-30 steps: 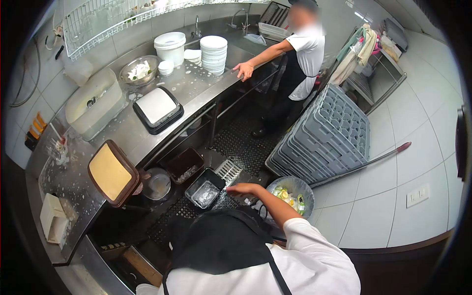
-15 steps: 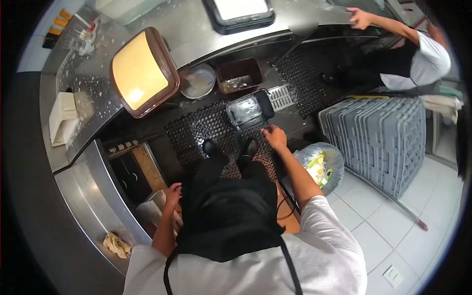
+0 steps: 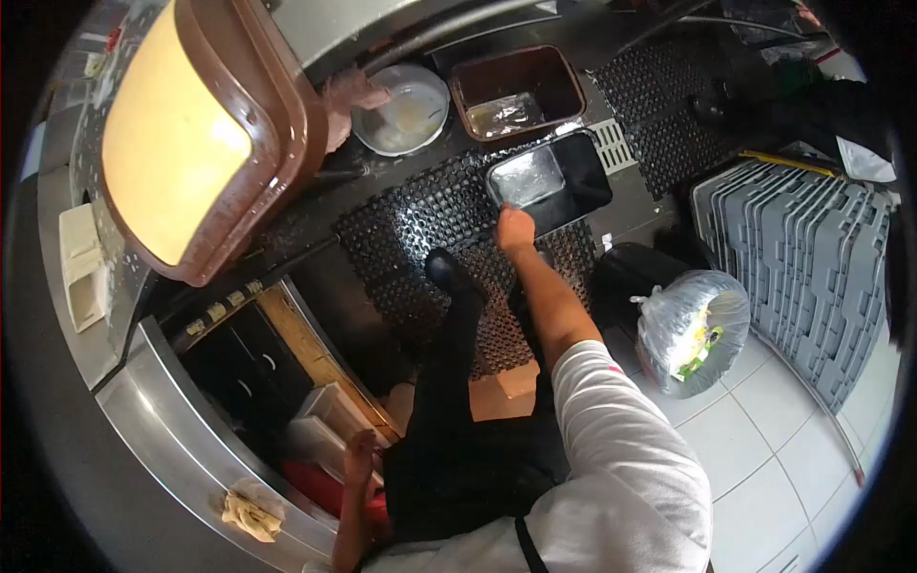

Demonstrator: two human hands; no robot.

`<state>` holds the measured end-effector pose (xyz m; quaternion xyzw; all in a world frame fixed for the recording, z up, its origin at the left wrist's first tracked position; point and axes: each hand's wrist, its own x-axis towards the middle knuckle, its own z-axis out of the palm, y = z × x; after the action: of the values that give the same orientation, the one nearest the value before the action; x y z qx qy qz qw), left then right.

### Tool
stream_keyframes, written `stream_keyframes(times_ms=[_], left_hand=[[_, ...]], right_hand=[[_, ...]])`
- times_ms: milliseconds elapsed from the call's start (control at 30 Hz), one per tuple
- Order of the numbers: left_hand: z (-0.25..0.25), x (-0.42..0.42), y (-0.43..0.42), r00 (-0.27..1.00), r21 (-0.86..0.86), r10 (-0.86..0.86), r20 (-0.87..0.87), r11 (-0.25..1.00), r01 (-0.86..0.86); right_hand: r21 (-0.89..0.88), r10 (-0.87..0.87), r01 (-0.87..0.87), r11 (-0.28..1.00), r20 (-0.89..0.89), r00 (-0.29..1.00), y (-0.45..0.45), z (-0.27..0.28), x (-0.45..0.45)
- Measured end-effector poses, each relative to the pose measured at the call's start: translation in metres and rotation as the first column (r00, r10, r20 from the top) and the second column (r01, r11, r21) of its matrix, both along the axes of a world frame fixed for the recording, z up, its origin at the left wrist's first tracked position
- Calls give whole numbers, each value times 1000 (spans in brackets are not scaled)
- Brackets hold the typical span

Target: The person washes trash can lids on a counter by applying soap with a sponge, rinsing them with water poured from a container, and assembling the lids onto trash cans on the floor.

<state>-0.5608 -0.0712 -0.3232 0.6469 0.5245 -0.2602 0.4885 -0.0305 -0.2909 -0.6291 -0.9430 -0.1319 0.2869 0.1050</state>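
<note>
My right hand (image 3: 516, 230) is closed on the near left rim of a black rectangular tub (image 3: 578, 186), which sits on the floor mat with a shiny wet-looking patch inside it. Hanging low at my side, my left hand (image 3: 359, 456) holds nothing, its fingers loosely apart. A white plastic container (image 3: 330, 425) on the low shelf is nearest to it. Just beyond the black tub stands a brown tub (image 3: 521, 95) with some liquid or film at its bottom. Beside that is a round bowl (image 3: 406, 110) of cloudy liquid.
A large brown-rimmed tub with a cream base (image 3: 172, 143) lies on the steel counter at left. To the right stand a lined waste bin (image 3: 693, 334) with scraps and a stack of grey crates (image 3: 798, 272). A crumpled cloth (image 3: 252, 516) rests at lower left. Another person's dark-clothed legs (image 3: 788, 110) are at upper right.
My right hand has moved forward onto the black tub's rim and closed on it. The view has leaned lower and closer to the floor. The other person's arm has left view.
</note>
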Motion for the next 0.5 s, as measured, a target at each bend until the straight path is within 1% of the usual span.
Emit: stream_keyframes(times_ms=[33,67,100,167,200,233,267,300,367,400,433,467,500], left_hand=[[-1,13,1,997,-12,72,37,997,-72],[0,32,1,986,-23,151,71,988,-150],[4,40,-1,967,-30,229,111,973,-227],[-11,29,-6,957,-57,263,122,964,-258],[-18,22,-11,952,-73,278,126,960,-271],[-17,29,-19,982,31,122,142,991,-127],[-14,34,-29,991,141,-35,133,990,16],[-7,35,-35,977,253,-189,95,954,160],[35,68,-40,939,445,-340,-49,835,325],[61,85,-38,908,521,-394,-141,751,406],[86,97,-30,881,692,-447,-155,587,420],[107,105,-21,846,823,-502,-180,393,409],[131,116,-10,829,875,-508,-232,263,407]], right_hand=[[-9,19,-19,1000,26,999,-4,-6,-1],[-22,-19,19,1000,-11,1000,-7,21,1],[-10,-18,18,1000,-6,1000,-10,28,-10],[19,-17,17,1000,38,999,-22,52,-22],[12,30,-30,999,-14,999,-24,64,-31],[55,16,-11,998,-78,997,-24,73,-38],[71,12,-8,997,-59,998,-23,78,-37],[95,9,-4,995,-49,999,-19,81,-39],[213,-102,110,971,-51,994,-26,87,-16],[280,-132,159,947,-115,985,-30,90,-3],[333,-161,213,919,-177,971,-41,91,9],[438,-137,223,871,-219,966,-61,71,12],[532,-119,241,812,-254,960,-76,35,9]])
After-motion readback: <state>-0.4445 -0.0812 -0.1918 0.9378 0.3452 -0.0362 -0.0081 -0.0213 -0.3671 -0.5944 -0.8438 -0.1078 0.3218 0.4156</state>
